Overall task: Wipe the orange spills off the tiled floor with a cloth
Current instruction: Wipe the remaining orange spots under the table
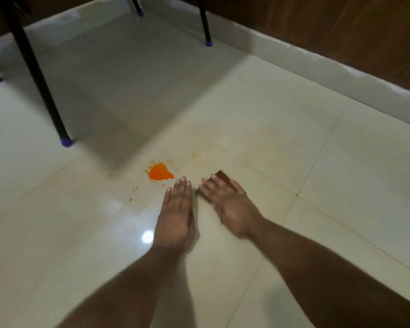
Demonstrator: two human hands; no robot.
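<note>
Both hands down on tiled floor (294, 119). Your left hand (175, 218) lies flat, fingers straight and together, tips aimed at orange spill (161, 172) just ahead, not touching it. Your right hand (225, 204) presses the cloth (224, 177) w/ fingers spread, slightly blurred. Cloth is dark brown, folded, long axis running diagonally far-left to near-right, just right of the spill. Faint orange smear (197, 155) beyond, toward skirting edge.

Bright orange spill (161, 172), pale cream tiled floor (294, 143), dark reddish-brown cloth (223, 177).
</note>
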